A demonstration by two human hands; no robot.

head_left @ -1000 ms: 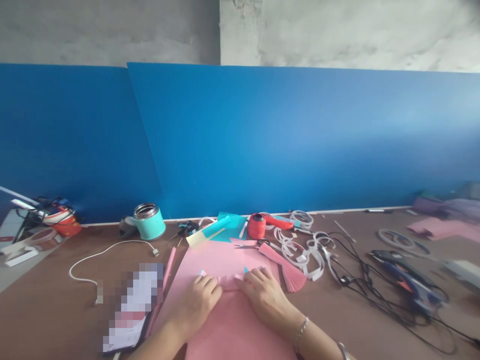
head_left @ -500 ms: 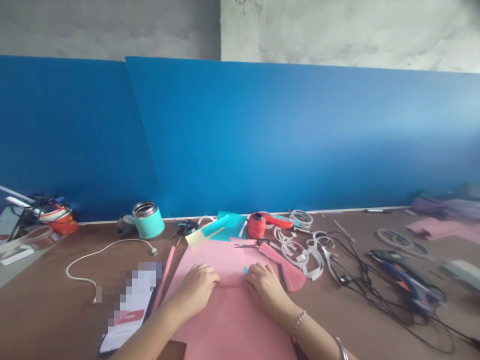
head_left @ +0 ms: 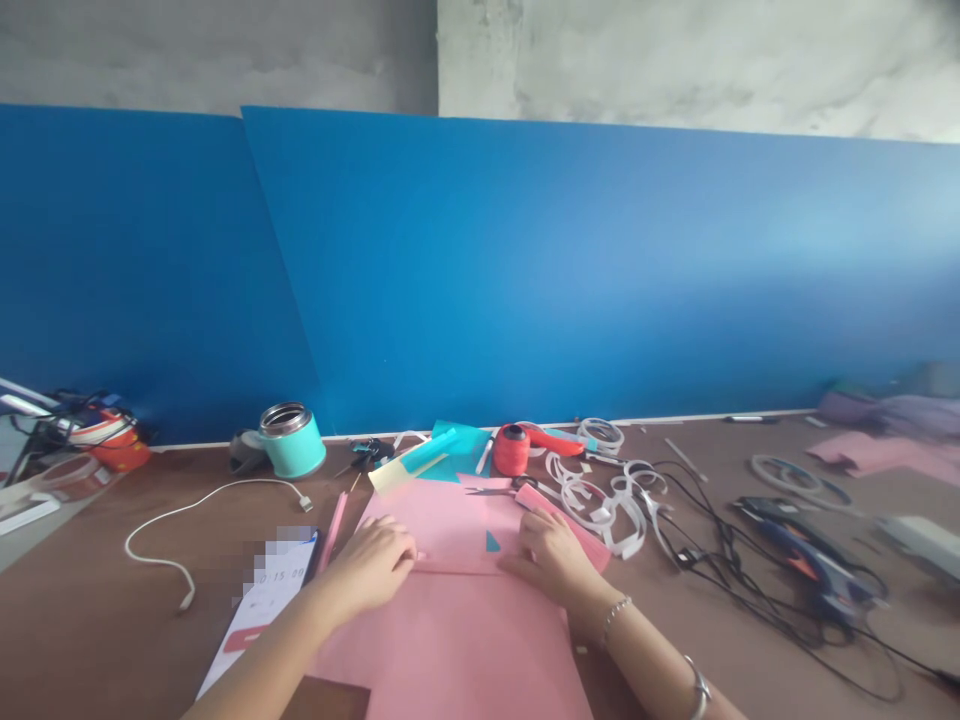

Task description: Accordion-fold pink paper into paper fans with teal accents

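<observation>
A large pink paper sheet (head_left: 480,640) lies on the table in front of me, with a folded edge or crease running across it between my hands. My left hand (head_left: 375,562) grips the sheet at the left end of that fold, fingers curled and thumb towards the middle. At the right end, my right hand (head_left: 551,556) has its fingers bent over the paper. Their fingertips are partly hidden. A small blue triangle (head_left: 492,541) shows on the pink surface beside the right hand. Scissors (head_left: 495,490) and a pink paper strip bundle (head_left: 592,545) lie just beyond it.
Behind the sheet are a red thread spool (head_left: 511,452), blue paper (head_left: 461,445) and curled white strips (head_left: 600,500). A turquoise mug (head_left: 294,445), a white cable (head_left: 150,520) and a phone (head_left: 262,600) are leftward. Black cords (head_left: 724,550) and a blue tool (head_left: 821,575) lie rightward.
My hands have moved apart along the fold, the left one leftward and the right one rightward. More of the crease and the blue triangle now show between them.
</observation>
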